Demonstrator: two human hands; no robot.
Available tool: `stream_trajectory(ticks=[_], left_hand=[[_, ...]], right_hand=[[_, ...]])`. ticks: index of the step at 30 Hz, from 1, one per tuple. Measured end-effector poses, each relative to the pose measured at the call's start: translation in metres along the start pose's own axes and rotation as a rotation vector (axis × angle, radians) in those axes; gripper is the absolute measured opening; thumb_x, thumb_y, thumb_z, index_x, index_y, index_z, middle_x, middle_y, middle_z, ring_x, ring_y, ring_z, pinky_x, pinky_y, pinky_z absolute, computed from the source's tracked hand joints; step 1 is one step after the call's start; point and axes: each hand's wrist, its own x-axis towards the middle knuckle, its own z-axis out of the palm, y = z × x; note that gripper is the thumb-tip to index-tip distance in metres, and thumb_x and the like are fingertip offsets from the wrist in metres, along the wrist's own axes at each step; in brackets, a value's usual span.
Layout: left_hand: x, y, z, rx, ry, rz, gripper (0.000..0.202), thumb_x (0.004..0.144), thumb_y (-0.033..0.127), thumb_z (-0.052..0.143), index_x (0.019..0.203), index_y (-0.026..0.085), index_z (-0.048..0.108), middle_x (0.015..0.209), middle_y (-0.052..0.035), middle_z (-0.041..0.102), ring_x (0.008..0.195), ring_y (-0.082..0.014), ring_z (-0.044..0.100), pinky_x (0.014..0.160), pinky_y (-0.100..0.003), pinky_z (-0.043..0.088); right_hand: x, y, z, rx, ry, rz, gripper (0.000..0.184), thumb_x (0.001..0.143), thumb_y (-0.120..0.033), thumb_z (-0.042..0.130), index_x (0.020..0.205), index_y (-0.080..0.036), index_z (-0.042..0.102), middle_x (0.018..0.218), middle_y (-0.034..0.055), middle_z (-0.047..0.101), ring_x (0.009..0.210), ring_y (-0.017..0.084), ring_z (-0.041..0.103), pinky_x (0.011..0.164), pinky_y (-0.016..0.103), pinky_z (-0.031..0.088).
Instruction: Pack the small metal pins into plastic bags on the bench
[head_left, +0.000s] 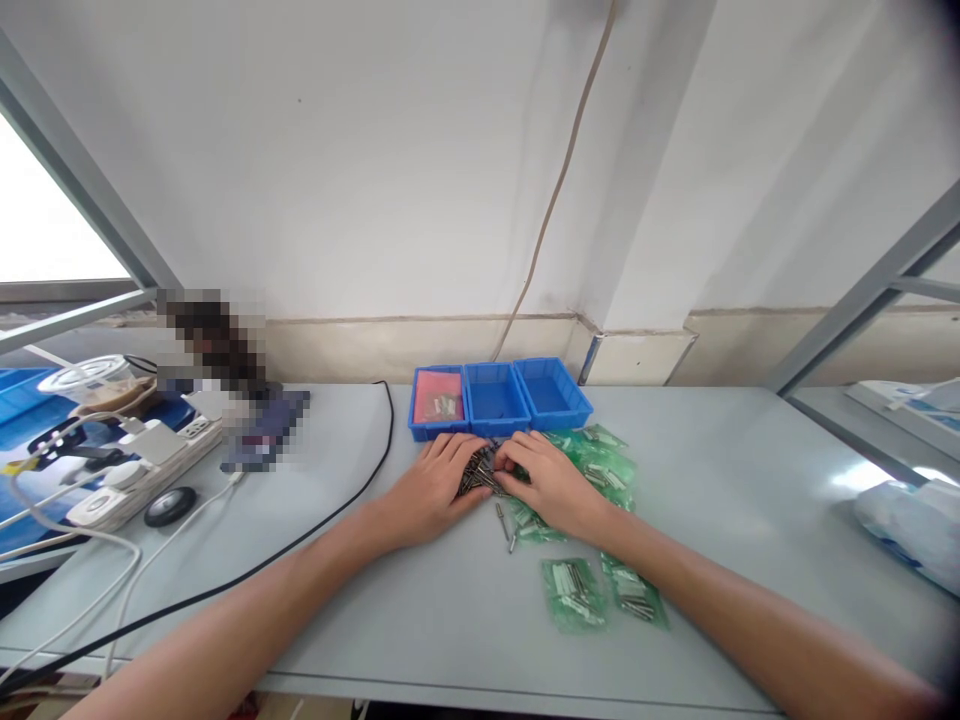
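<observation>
A pile of slim metal pin-like pieces (478, 476) lies on the table just in front of the blue bins. My left hand (429, 488) curves around the pile's left side, fingers stretched and palm down, touching the pieces. On the right side, my right hand (551, 482) is closed, its thumb and curled fingers brought together at the pile's edge. Whatever is between those fingertips is hidden. Two loose metal pieces (505, 525) rest below the pile. Green plastic packets (574, 594) holding metal and whitish pieces lie near and beyond my right forearm.
Three joined blue bins (555, 395) stand at the back; the left one holds a pink packet (439, 392). A black cable (330, 515) crosses the table at left, near a black round object (170, 506) and a power strip (154, 465). A plastic-wrapped bundle (911, 525) sits far right.
</observation>
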Motion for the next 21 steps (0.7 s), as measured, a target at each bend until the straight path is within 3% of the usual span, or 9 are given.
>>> stream_trajectory(ticks=[8,15,21], left_hand=[[0.0004,-0.001,0.0001,0.025,-0.02,0.007,0.041,0.108,0.044,0.057,0.144,0.025,0.053,0.144,-0.0112,0.058,0.133,-0.0302,0.052,0.114,-0.051,0.047],[-0.0004,-0.0017,0.0004,0.035,-0.031,-0.002,0.043,0.108,0.044,0.057,0.146,0.025,0.051,0.146,-0.0114,0.057,0.134,-0.0301,0.052,0.115,-0.052,0.046],[-0.0004,-0.002,0.0009,0.042,-0.03,0.003,0.044,0.108,0.045,0.057,0.146,0.024,0.051,0.146,-0.0121,0.057,0.134,-0.0307,0.052,0.114,-0.053,0.047]], right_hand=[[-0.0017,-0.0018,-0.0016,0.149,0.09,0.011,0.014,0.105,-0.019,0.054,0.096,-0.026,0.062,0.099,0.0041,0.064,0.093,0.025,0.061,0.085,0.037,0.047],[0.0007,-0.0052,-0.0079,0.306,0.26,0.19,0.013,0.107,-0.029,0.052,0.098,-0.025,0.06,0.094,0.0025,0.063,0.082,0.021,0.059,0.076,0.035,0.046],[-0.001,-0.002,-0.0067,0.409,0.281,0.312,0.009,0.1,-0.032,0.059,0.095,-0.026,0.056,0.081,-0.0017,0.065,0.073,0.019,0.06,0.068,0.031,0.046]])
